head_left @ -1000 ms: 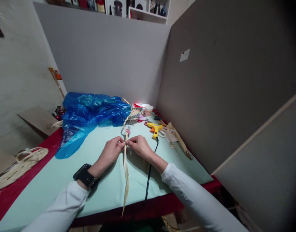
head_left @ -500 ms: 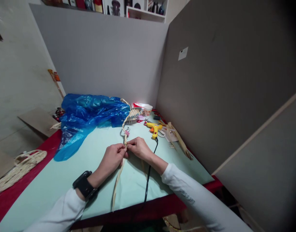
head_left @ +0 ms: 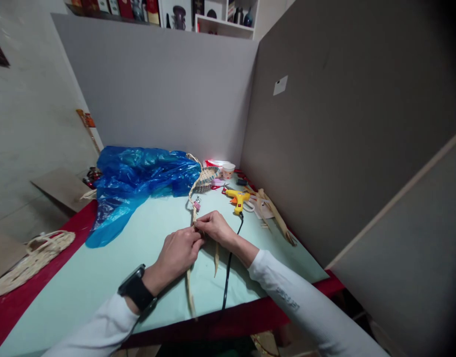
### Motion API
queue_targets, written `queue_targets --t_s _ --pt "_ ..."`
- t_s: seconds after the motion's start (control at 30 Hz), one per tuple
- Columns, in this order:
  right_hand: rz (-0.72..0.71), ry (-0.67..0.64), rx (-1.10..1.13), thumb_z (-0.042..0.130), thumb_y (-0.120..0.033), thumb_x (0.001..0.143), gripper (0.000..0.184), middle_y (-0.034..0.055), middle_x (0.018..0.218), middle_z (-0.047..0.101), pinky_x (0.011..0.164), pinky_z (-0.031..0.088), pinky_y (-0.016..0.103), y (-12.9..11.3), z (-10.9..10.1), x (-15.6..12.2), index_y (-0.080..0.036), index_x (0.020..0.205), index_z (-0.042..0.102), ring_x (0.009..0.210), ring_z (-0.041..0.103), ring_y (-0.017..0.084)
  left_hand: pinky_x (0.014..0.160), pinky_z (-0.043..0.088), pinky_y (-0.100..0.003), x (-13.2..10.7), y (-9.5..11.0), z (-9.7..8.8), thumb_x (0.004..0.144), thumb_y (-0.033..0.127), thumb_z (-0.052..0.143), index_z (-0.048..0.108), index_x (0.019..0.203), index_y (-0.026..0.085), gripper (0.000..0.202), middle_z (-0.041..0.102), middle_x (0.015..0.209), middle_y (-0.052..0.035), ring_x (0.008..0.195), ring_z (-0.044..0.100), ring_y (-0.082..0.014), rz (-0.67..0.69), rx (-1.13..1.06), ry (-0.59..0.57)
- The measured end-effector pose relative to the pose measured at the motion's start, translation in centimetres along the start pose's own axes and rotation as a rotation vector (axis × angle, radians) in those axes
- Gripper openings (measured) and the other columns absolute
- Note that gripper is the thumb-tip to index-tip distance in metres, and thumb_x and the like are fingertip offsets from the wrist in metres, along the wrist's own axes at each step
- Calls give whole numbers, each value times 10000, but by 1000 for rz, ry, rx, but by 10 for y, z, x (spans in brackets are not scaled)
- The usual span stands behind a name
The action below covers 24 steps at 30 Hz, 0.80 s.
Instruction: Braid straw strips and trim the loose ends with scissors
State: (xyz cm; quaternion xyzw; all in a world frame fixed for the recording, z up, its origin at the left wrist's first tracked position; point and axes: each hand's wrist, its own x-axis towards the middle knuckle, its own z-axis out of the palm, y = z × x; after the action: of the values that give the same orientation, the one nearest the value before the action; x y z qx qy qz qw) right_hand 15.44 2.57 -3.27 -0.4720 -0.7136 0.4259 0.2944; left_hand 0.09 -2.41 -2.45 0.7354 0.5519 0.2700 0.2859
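Note:
My left hand [head_left: 179,252] and my right hand [head_left: 214,226] meet over the pale green table top [head_left: 101,267], both pinched on a braided straw strip [head_left: 193,206]. The braid runs back to a small woven basket [head_left: 205,179], with a small pink clip [head_left: 197,204] hanging on it. Two loose straw ends [head_left: 190,292] trail from my fingers toward the table's near edge. A black watch sits on my left wrist.
A crumpled blue plastic sheet [head_left: 135,178] covers the far left of the table. A yellow glue gun [head_left: 238,197] with a black cord [head_left: 228,277] lies right of my hands, beside loose straw strips [head_left: 274,213] and a cup [head_left: 228,170]. A woven mat [head_left: 30,260] lies left. Grey partition walls close off back and right.
My left hand has slid nearer and under the right. The long straw end swung left, and a second, shorter end now shows below my right hand.

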Motion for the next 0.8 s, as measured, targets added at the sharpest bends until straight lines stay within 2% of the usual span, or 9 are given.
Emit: queue_targets --t_s 0.1,0.17,0.33,0.47,0.6,0.8 --pt "9 -15 19 656 -360 952 345 74 1261 644 841 585 414 -1 1 -1 -152 1226 642 1041 663 264 888 571 -456 11 -7 -13 957 363 626 654 1202 188 303 665 1255 -85 1053 667 -254 -51 -99 53" --pt "18 -35 25 647 -362 959 332 75 1236 653 838 586 413 -3 1 -2 -151 1217 642 1025 669 252 879 575 -459 20 -13 -18 957 353 628 635 1226 187 316 656 1262 -97 1050 668 -245 -84 -185 47" --pt "39 -92 -2 628 -356 976 305 80 1184 669 823 590 403 -7 0 -4 -152 1203 637 979 680 220 818 596 -431 32 -23 -13 957 346 634 623 1238 171 331 676 1205 -91 977 690 -226 -156 -401 -165" --pt "57 -106 -86 633 -357 972 307 78 1191 668 824 589 404 -6 -4 -4 -151 1200 641 986 679 226 837 591 -443 32 -23 -11 956 348 635 620 1246 173 339 668 1228 -95 1003 684 -235 -235 -451 -230" --pt "44 -94 -218 637 -357 969 291 68 1159 680 804 591 388 -11 -8 -5 -144 1166 657 959 684 220 851 587 -452 30 -21 -12 954 350 637 621 1248 173 343 664 1242 -99 1020 681 -240 -278 -437 -207" --pt "-8 -38 -482 615 -357 985 258 65 1111 693 835 584 402 -27 -8 -15 -148 1130 663 947 688 206 865 582 -461 31 -17 -5 948 350 644 620 1260 177 358 654 1273 -98 1050 673 -256 -283 -328 -59"
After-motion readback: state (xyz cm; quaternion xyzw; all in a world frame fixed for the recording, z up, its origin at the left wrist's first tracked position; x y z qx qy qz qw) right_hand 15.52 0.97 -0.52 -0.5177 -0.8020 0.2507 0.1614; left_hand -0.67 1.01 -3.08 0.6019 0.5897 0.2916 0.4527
